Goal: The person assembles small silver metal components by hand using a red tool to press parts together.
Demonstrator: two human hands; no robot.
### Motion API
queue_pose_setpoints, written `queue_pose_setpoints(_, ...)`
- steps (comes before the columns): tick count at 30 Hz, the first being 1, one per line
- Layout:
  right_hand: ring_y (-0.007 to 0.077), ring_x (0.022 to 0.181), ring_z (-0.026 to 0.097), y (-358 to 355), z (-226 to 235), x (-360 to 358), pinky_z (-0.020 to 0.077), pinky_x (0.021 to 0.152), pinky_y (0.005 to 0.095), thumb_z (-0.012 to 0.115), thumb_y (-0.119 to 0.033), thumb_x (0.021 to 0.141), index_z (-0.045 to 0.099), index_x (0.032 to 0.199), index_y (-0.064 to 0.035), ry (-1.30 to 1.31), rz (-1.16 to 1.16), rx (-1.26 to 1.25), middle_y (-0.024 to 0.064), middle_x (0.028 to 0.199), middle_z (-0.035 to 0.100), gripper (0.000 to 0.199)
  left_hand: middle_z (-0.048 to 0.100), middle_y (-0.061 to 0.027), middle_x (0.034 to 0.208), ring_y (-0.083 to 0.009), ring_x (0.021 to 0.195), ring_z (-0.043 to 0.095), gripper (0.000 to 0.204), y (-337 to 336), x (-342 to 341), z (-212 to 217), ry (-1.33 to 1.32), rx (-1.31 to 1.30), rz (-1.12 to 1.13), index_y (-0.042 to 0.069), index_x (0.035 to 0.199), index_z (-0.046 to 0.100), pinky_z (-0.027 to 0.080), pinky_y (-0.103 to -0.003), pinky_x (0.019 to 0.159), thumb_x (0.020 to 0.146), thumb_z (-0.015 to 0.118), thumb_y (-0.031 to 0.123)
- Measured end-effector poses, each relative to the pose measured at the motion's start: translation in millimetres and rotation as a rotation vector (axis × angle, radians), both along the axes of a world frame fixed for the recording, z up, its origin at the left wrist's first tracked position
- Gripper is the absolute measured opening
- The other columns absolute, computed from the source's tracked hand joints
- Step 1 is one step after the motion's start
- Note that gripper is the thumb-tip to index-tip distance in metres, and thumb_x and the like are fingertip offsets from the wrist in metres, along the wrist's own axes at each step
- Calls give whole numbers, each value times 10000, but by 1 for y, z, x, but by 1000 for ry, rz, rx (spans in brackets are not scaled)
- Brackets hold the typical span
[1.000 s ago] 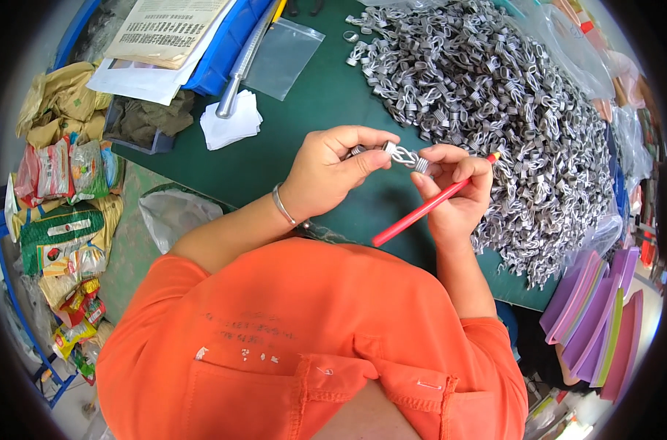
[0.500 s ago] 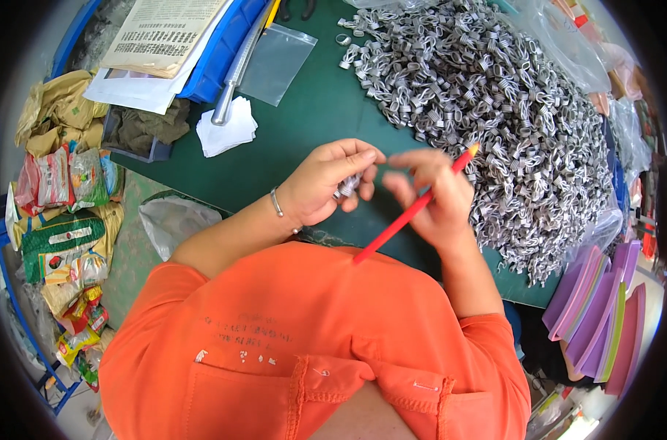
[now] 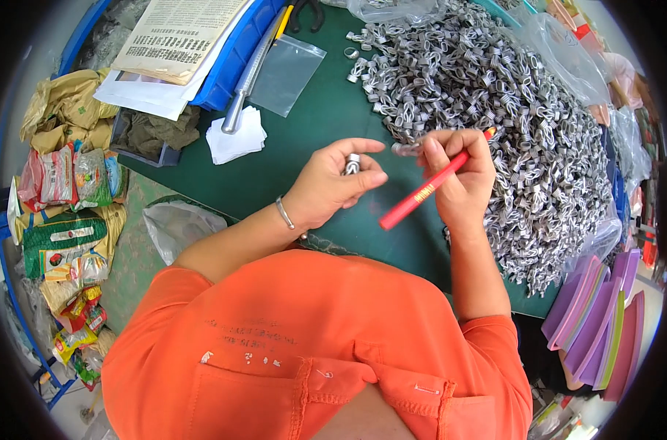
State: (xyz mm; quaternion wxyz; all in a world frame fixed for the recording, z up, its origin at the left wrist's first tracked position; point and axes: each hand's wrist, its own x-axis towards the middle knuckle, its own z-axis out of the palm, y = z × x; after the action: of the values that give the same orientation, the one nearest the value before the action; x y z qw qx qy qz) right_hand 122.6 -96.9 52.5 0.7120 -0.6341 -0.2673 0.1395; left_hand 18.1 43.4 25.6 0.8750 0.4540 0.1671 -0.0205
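Observation:
My left hand (image 3: 326, 183) is curled over the green table (image 3: 289, 139), its fingers closed round a small silver ringed metal piece (image 3: 352, 163). Across a short gap, my right hand (image 3: 464, 176) grips a red pencil (image 3: 425, 194) slantwise, its yellow-tipped end up by the pile. Between that hand's thumb and forefinger is another small metal piece (image 3: 405, 149), slightly blurred. A large heap of similar grey looped metal pieces (image 3: 546, 169) spreads over the right of the table, right beside my right hand.
Beyond my left hand lie white paper slips (image 3: 237, 139), a metal-handled tool (image 3: 239, 103) and a clear zip bag (image 3: 293, 73). A blue tray (image 3: 231, 55) bears an open book (image 3: 176, 37). Purple foam pieces (image 3: 594, 323) stand at right; food packets (image 3: 62, 235) fill a rack at left.
My hands have moved apart, the right one going right with the pencil and a metal piece. The metal piece in my left hand now shows more plainly.

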Motion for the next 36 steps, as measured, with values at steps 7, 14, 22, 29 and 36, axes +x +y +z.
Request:
queue_pose_setpoints(7, 180, 674, 606, -18, -16, -16, 518, 572, 259, 535, 41, 821, 377, 784, -58, 378, 145, 197, 167, 876, 580, 190, 552, -6, 722, -30, 521, 436, 180, -2, -1, 10, -141, 332, 22, -18, 946, 575, 330, -162, 446, 777, 628, 12)
queue_pose_setpoints(14, 171, 808, 585, -22, -33, -27, 503, 702, 269, 585, 118, 746, 383, 794, -51, 103, 116, 193, 189, 993, 565, 267, 557, -6, 805, -35, 623, 471, 167, -4, -2, 9, -499, 629, 70, -19, 931, 603, 373, -162, 535, 766, 621, -31)
queue_pose_setpoints(22, 165, 690, 591, -19, -18, -32, 504, 612, 261, 697, 75, 672, 335, 798, -61, -338, -40, 182, 192, 908, 578, 406, 575, -21, 730, -26, 518, 426, 192, -8, -5, 3, -115, 213, -41, -22, 1020, 569, 316, -163, 421, 855, 547, 74)
queue_pose_setpoints(29, 220, 665, 617, -17, -9, -31, 488, 559, 270, 647, 56, 725, 399, 730, -33, -681, -84, -82, 150, 806, 619, 263, 590, -69, 848, -141, 653, 591, 260, -2, -10, 5, 118, -295, -93, 8, 1060, 535, 450, -214, 445, 897, 468, 199)
queue_pose_setpoints(36, 324, 624, 520, -16, -23, 3, 421, 542, 407, 610, 38, 631, 442, 704, -39, -831, -87, -737, 133, 654, 520, 198, 468, -71, 657, -107, 457, 445, 238, 112, -116, -15, -242, -98, -175, -4, 841, 504, 311, -191, 338, 838, 548, 230)
